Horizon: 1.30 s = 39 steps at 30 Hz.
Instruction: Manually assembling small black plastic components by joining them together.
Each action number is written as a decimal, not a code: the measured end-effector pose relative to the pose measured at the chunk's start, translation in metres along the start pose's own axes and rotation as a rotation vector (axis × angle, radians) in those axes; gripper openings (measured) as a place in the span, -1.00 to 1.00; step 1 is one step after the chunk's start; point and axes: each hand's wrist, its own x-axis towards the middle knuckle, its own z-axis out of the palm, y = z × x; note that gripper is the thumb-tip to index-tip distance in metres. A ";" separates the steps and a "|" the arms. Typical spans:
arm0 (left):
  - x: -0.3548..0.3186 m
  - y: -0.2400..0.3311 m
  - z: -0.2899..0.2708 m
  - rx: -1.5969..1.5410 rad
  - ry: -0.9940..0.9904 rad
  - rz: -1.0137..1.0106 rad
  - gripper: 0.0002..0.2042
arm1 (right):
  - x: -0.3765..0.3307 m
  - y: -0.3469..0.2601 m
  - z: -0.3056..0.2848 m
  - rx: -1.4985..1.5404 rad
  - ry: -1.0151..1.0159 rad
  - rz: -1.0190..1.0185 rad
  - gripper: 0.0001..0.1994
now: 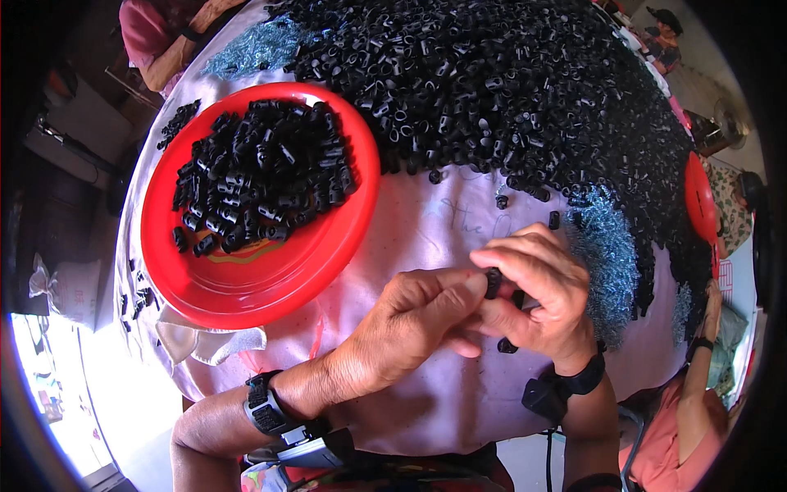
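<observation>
In front of me my hands meet over the cloth-covered table. A small black plastic cord lock [493, 283] is pinched where the fingertips come together. The thumb and fingers of my left hand [410, 320] press it from the left. My right hand [545, 299] grips it from the other side, its fingers curled, with more black plastic partly hidden by its palm. Just below that hand lies a loose black piece [507, 346]. To the left, a red plate [262, 303] bears a heap of black cord locks [254, 176].
A wide pile of loose black parts [492, 90] covers the table's far side. Small metal springs lie in one heap [608, 254] beside my right hand and another [258, 47] at the far left. Other people's arms reach in at the upper left [176, 61] and right [697, 369].
</observation>
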 end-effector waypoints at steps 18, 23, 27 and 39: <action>0.001 0.005 -0.002 -0.074 0.075 0.047 -0.73 | -0.002 -0.003 -0.001 -0.153 0.082 -0.082 -0.42; 0.002 0.002 -0.005 0.025 0.098 0.099 -0.76 | 0.000 -0.006 -0.001 -0.128 0.058 -0.021 -0.43; 0.000 0.009 -0.003 -0.058 0.094 0.089 -0.78 | -0.001 -0.001 0.002 -0.081 0.070 -0.024 -0.44; 0.001 0.006 -0.001 0.085 0.154 0.086 -0.66 | -0.003 -0.002 0.004 -0.134 0.079 -0.056 -0.52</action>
